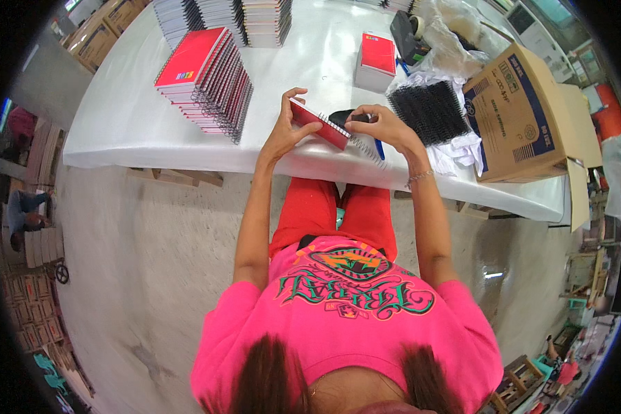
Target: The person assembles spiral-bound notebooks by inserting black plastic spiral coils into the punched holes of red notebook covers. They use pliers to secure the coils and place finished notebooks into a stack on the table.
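My left hand (286, 132) grips a small red-covered notebook (330, 136) above the table's near edge, thumb across its cover. A thin wire spiral (368, 151) runs along the notebook's upper edge, and its loose length trails past the right end. Close to that end, my right hand (388, 128) is closed in a pinch, seemingly at the coil; its fingertips hide the exact contact. Behind the notebook lies a black object (341, 117), partly covered. A blue item (379, 149) shows below my right hand.
A tall stack of red spiral notebooks (207, 83) stands left, with more stacks (265, 24) behind. Red-topped pads (375, 62) sit farther back. To the right are a pile of black coils (429, 112) on white wrapping and an open cardboard box (514, 117) at the table's edge.
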Available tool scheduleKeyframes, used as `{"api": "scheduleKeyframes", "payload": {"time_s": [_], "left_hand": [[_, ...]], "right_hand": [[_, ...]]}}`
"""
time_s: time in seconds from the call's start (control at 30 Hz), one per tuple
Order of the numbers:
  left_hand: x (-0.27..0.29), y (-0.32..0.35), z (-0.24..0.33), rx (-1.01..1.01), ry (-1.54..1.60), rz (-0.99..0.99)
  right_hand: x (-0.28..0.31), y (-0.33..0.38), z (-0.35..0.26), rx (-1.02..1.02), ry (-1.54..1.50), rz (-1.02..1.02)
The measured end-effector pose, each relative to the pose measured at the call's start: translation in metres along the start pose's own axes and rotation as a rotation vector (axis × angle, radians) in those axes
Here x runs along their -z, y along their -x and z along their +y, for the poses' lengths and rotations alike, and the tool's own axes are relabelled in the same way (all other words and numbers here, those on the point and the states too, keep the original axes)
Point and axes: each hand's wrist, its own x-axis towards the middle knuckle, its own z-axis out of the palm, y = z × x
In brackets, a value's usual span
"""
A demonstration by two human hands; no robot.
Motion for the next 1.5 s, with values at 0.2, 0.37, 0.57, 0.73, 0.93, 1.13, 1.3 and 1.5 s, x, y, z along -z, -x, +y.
{"api": "scheduleKeyframes", "payload": {"time_s": [0.2,0.37,0.57,0.73,0.93,1.13,1.3,1.5], "left_hand": [[0.005,-0.003,0.003,-0.007,0.001,0.015],[0.004,-0.001,-0.001,0.027,0.096,-0.035],[0.008,-0.001,-0.004,0.033,0.13,-0.016],[0.005,-0.003,-0.007,0.024,0.15,-0.052],[0.003,-0.005,0.002,0.062,0.216,-0.091],[0.0,-0.004,0.007,0.06,0.237,-0.094],[0.007,-0.008,-0.002,0.016,0.121,-0.074],[0.0,-0.005,0.007,0.035,0.199,-0.133]], "right_hand": [[-0.002,-0.003,-0.017,0.003,0.002,-0.019],[-0.007,-0.007,-0.01,-0.022,0.048,0.048],[-0.014,-0.013,-0.016,0.014,-0.03,-0.022],[-0.01,-0.026,-0.01,0.027,-0.079,0.074],[-0.015,-0.035,-0.002,0.062,-0.105,0.042],[-0.009,-0.046,0.002,0.065,-0.077,0.032],[-0.006,-0.051,0.005,0.079,0.255,0.017],[-0.001,-0.037,-0.008,0.076,-0.024,-0.099]]}}
